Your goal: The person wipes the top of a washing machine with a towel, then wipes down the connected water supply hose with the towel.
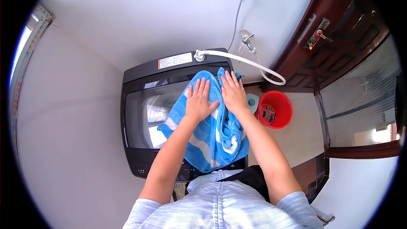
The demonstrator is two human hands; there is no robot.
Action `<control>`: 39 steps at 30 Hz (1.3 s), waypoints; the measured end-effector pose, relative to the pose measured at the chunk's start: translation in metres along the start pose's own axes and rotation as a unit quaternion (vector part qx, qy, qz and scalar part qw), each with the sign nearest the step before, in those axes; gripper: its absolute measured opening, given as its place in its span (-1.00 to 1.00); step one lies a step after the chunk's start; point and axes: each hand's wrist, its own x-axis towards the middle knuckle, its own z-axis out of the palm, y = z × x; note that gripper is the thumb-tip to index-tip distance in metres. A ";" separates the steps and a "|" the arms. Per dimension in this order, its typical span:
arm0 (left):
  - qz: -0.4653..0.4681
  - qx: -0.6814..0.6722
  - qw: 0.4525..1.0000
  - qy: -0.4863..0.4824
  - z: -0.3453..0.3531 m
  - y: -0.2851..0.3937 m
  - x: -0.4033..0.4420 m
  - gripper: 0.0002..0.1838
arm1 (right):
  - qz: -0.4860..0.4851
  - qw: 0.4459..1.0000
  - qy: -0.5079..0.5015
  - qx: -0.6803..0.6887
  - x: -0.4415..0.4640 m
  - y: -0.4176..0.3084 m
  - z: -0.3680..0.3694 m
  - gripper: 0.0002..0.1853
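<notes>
Standing at the right is a panelled dark-red door (339, 38); centrally, a boxy, glossy black washer (132, 161). A fluffy blue-and-white striped towel (197, 144), bunched on its right side, hides part of the lid (137, 114). Right of the washer sits a round red bucket (286, 110); a white hose (250, 61) curves behind. Left hand (199, 102) and right hand (233, 94) lie flat on the towel, unclenched, grasping nothing.
</notes>
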 end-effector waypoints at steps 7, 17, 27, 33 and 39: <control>-0.039 -0.017 0.999 0.029 -0.008 0.013 -0.061 -0.19 | -0.094 0.986 0.010 0.136 -0.077 0.013 -0.023 -0.67; -0.089 -0.022 0.996 0.008 -0.017 0.020 -0.055 -0.22 | 0.078 0.913 0.284 0.281 0.041 0.005 -0.033 -0.78; -0.143 0.017 0.990 0.012 -0.016 0.027 -0.038 -0.22 | -0.131 0.974 0.180 0.036 0.123 0.023 0.019 -0.59; -0.149 0.007 0.989 -0.003 -0.017 0.027 -0.039 -0.22 | -0.123 0.984 0.130 -0.029 0.096 0.086 -0.011 -0.68; -0.152 0.021 0.988 -0.013 -0.016 0.028 -0.038 -0.24 | -0.036 0.995 0.095 -0.015 0.054 0.164 -0.008 -0.69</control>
